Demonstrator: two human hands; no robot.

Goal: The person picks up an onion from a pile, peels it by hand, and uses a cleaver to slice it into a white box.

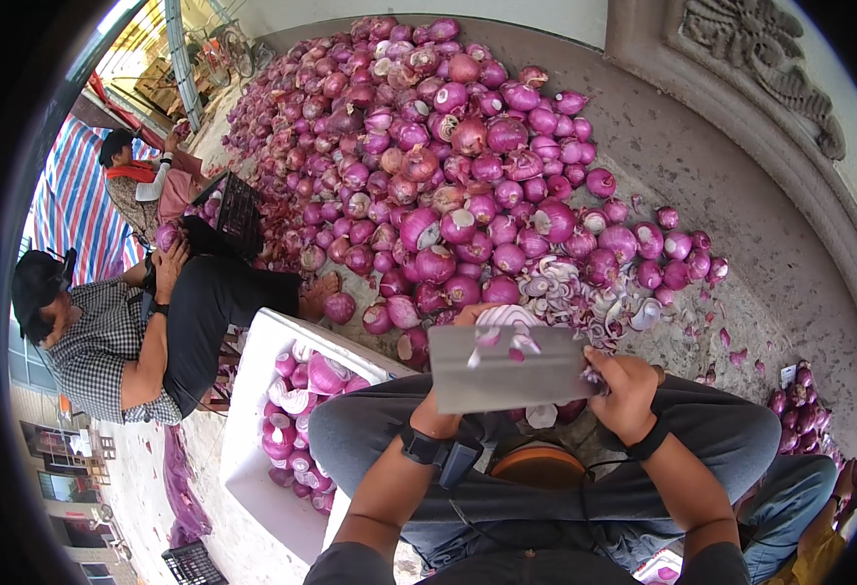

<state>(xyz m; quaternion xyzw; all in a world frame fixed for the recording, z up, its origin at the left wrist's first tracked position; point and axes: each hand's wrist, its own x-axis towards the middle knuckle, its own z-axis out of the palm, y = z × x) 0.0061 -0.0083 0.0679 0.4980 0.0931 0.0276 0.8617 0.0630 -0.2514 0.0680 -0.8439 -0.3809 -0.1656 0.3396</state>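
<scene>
My right hand (627, 389) grips the handle of a broad steel cleaver (505, 376), its blade lying across the view above my lap. Bits of onion cling to the blade's upper edge. Mostly hidden behind the blade, my left hand (471, 314) holds a cut red onion (509, 316) whose white and purple rings face up. Just beyond it, thin onion slices and trimmings (560, 289) lie on the floor. Below the cleaver, between my knees, a few onions (542, 416) are partly visible.
A large heap of red onions (428, 146) spreads across the concrete floor. To my left stands a white foam box (253, 439) with trimmed onions inside. Two people (106, 344) sit at the left, one near a black crate (244, 219). A mesh bag of onions (801, 417) lies at right.
</scene>
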